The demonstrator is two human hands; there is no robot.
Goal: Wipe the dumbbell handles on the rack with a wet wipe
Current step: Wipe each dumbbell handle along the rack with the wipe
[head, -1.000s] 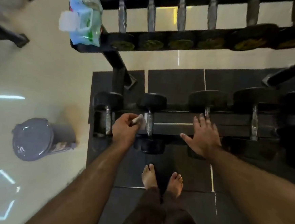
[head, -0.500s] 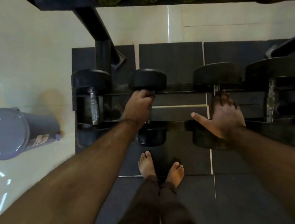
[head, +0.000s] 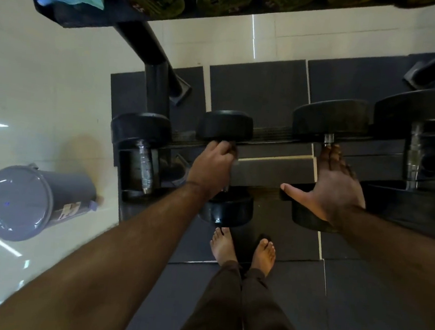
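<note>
Black dumbbell (head: 226, 125) handle gripped by left hand (head: 212, 168); right hand (head: 335, 186) flat, released, at rack (head: 273, 166) edge.

- The left hand (head: 214, 168) has been slid up the second dumbbell's handle, which is now wrapped and hidden.
- The right hand (head: 333, 184) has been laid flat over the third dumbbell (head: 330, 120).

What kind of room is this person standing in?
Most likely a gym: dumbbells lie in rows on a tiered rack, with dark rubber mats on the floor beneath.
</note>
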